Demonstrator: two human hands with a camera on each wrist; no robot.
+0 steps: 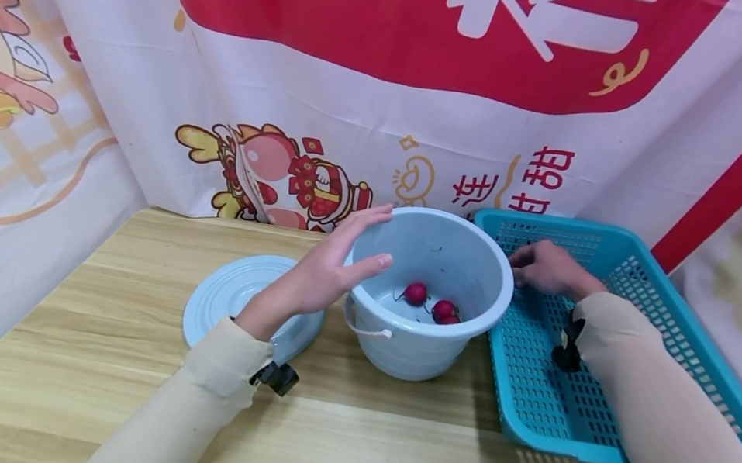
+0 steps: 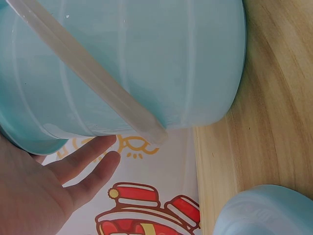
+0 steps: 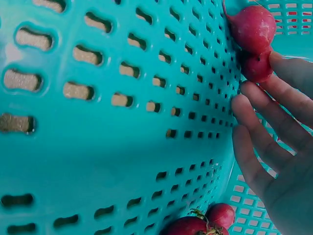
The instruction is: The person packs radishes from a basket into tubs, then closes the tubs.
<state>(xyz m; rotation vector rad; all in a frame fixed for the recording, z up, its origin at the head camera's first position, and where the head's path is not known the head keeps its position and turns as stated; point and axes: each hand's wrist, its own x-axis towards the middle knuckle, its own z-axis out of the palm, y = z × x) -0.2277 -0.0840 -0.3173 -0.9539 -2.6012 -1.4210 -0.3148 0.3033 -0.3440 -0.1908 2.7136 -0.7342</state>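
My left hand (image 1: pixel 328 261) is at the left rim of a light blue bucket (image 1: pixel 414 354), its fingers extended and its thumb overlapping the rim. The left wrist view shows these fingers (image 2: pixel 95 178) beside the bucket's outer wall. A few red radishes (image 1: pixel 415 294) lie on the bucket's floor. Inside the teal basket (image 1: pixel 535 402), my right hand (image 1: pixel 549 269) reaches down along the wall nearest the bucket. Between its thumb and index finger it pinches a small radish (image 3: pixel 257 67). A larger radish (image 3: pixel 253 29) sits against that one.
Left of the bucket lies its round blue lid (image 1: pixel 216 305), partly behind my left forearm. The bucket's pale handle (image 1: pixel 365 331) hangs down in front. More radishes (image 3: pixel 221 215) lie in the basket. A printed cloth (image 1: pixel 359 105) hangs behind the wooden table (image 1: pixel 342 447).
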